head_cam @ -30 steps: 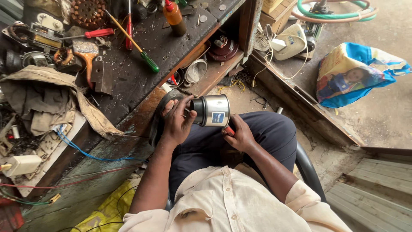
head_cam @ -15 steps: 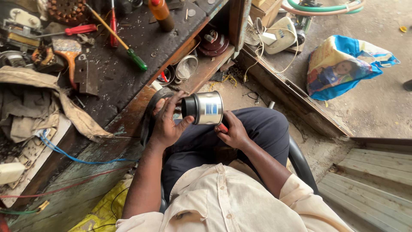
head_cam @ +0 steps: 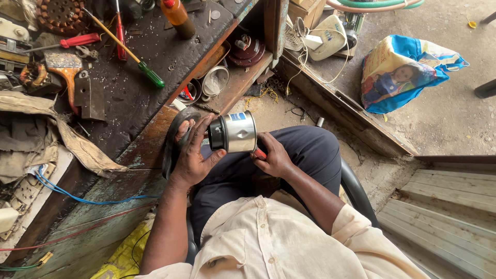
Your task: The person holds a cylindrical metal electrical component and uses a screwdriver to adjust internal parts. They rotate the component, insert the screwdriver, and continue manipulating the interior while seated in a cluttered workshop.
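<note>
I sit in a chair beside a workbench, a shiny metal cylinder (head_cam: 235,132) with a black end held over my lap. My left hand (head_cam: 194,152) cups its black end from the left, fingers spread around the rim. A red-handled tool (head_cam: 260,153) is gripped in my right hand (head_cam: 274,157), its tip pressed against the cylinder's lower right side. A dark curved rubber strip (head_cam: 173,134) lies just behind my left hand at the bench edge.
The dirty workbench (head_cam: 129,98) at left carries a green-handled screwdriver (head_cam: 147,72), red-handled tools (head_cam: 77,41), a brown bottle (head_cam: 178,18), rags and blue wire (head_cam: 77,196). A lower shelf holds round tins (head_cam: 214,82). A colourful printed bag (head_cam: 403,70) lies on the concrete floor at right.
The view has shifted slightly. My hands keep their hold, with the cylinder turned a little between them.
</note>
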